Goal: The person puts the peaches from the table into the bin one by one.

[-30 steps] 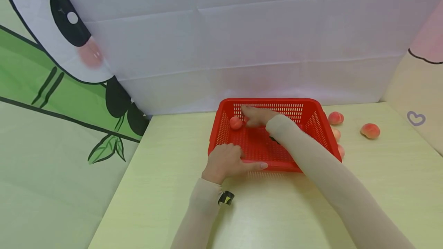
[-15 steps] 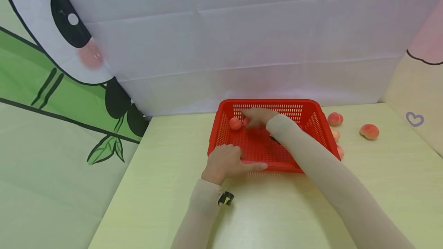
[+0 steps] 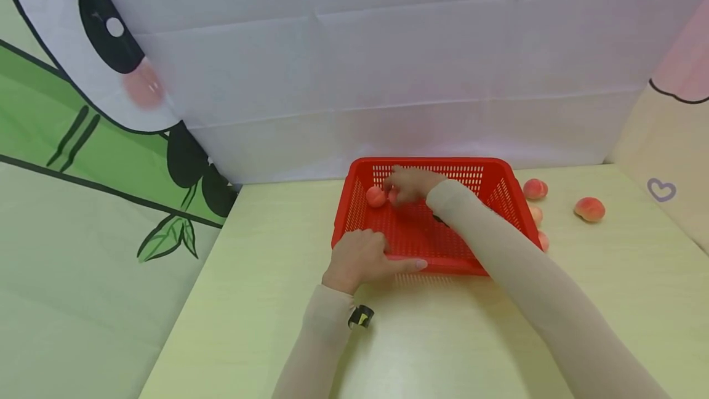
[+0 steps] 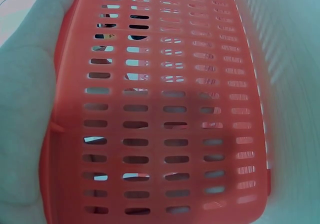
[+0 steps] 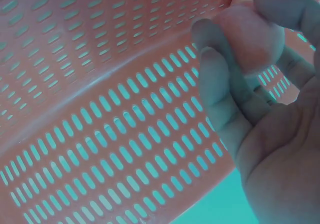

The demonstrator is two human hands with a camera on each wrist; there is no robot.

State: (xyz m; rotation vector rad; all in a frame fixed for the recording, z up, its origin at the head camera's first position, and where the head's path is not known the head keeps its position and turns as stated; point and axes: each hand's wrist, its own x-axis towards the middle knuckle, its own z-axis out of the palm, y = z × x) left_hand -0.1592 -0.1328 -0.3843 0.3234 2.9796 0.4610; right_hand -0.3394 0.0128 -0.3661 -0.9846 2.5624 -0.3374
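Observation:
A red perforated plastic basket (image 3: 437, 266) stands on the table against the back cloth. My left hand (image 3: 360, 261) grips its front rim near the left corner, with the thumb stretched along the edge. In the left wrist view that hand (image 4: 25, 114) lies beside the slotted wall (image 4: 155, 134). Inside the basket, my right hand (image 3: 412, 185) holds a small peach (image 3: 392, 196) near the back left. The right wrist view shows its fingers curled round this peach (image 5: 250, 39). A second peach (image 3: 376, 196) lies just left of it, partly hidden behind it in the right wrist view.
Just right of the basket lie a red peach (image 3: 535, 189) and two paler ones, the nearer peach (image 3: 543, 241) partly behind the rim. Another peach (image 3: 589, 209) sits farther right. A printed cloth (image 3: 421, 79) hangs behind the pale wooden table (image 3: 266, 313).
My right hand has shifted very slightly, its fingers drawn in closer round the peach, which shows more clearly now. The left hand keeps its place on the rim.

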